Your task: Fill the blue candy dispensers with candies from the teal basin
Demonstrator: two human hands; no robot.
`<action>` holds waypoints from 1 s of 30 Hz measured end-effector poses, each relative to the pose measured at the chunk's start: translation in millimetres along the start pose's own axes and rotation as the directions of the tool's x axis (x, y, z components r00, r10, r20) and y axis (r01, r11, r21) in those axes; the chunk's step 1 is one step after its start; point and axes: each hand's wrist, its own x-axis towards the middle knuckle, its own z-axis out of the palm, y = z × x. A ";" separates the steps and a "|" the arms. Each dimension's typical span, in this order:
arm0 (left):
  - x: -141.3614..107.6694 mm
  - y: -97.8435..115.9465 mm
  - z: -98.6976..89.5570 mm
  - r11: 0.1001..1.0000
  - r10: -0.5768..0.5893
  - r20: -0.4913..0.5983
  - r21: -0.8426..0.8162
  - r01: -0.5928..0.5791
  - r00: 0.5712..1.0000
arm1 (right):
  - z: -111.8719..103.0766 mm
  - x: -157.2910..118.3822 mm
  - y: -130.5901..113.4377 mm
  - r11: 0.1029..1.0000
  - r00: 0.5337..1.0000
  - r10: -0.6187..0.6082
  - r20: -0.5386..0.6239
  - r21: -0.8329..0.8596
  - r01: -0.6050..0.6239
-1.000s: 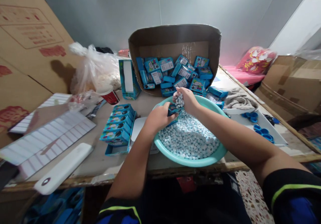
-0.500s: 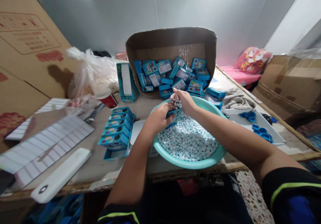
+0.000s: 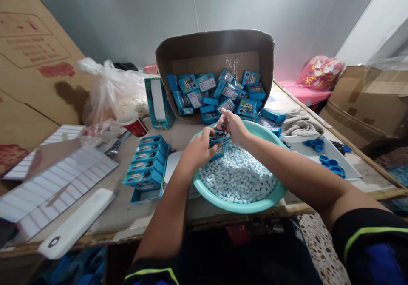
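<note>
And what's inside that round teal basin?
Small white and pale-blue pieces lie in the basin. The left hand, holding a small blue box, and the right hand hide some; the lower layers and the basin's bottom can't be seen.

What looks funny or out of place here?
The white bar sticks out over the table edge, so it might get knocked off. The boxes in the carton lie jumbled every which way, though those in the tray stand lined up.
</note>
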 end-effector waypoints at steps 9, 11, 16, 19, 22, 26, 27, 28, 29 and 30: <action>0.4 -2.1 0.4 1.000 -0.022 0.007 0.017 0.022 1.000 | -1.7 2.0 5.5 0.998 0.998 -0.066 0.002 0.022 0.066; 0.4 -2.0 0.5 0.999 -0.039 -0.005 0.017 0.039 0.999 | -2.1 2.3 5.2 0.998 0.998 -0.062 0.003 -0.008 0.062; 0.5 0.1 -1.0 0.991 -0.134 -0.055 -0.001 0.134 0.989 | -0.8 0.0 2.4 0.994 0.999 -0.038 0.038 -0.100 0.041; 1.0 1.6 -2.4 0.981 -0.194 -0.074 -0.005 0.194 0.978 | -0.5 -2.7 0.2 0.988 0.991 -0.027 0.133 -0.144 0.047; 1.8 1.8 -3.4 0.972 -0.236 -0.084 -0.021 0.235 0.968 | -1.3 -5.1 -1.7 0.983 0.972 -0.041 0.232 -0.166 0.082; 2.5 0.0 -3.8 0.974 -0.227 -0.076 -0.023 0.226 0.971 | -1.9 -4.0 0.4 0.947 0.965 -0.100 0.244 -0.274 0.167; 2.6 -0.5 -3.7 0.976 -0.218 -0.077 -0.019 0.217 0.973 | -2.2 -2.3 1.5 0.921 0.968 -0.128 0.217 -0.335 0.197; 2.6 -0.7 -3.6 0.977 -0.213 -0.079 -0.016 0.213 0.974 | -2.9 -0.1 2.5 0.883 0.971 -0.155 0.182 -0.416 0.219; 2.6 -0.8 -3.5 0.977 -0.213 -0.083 -0.016 0.213 0.973 | -4.0 2.5 3.1 0.832 0.974 -0.169 0.151 -0.508 0.223; 2.4 -0.7 -3.4 0.976 -0.216 -0.088 -0.016 0.216 0.972 | -5.5 5.1 3.1 0.775 0.979 -0.155 0.131 -0.598 0.203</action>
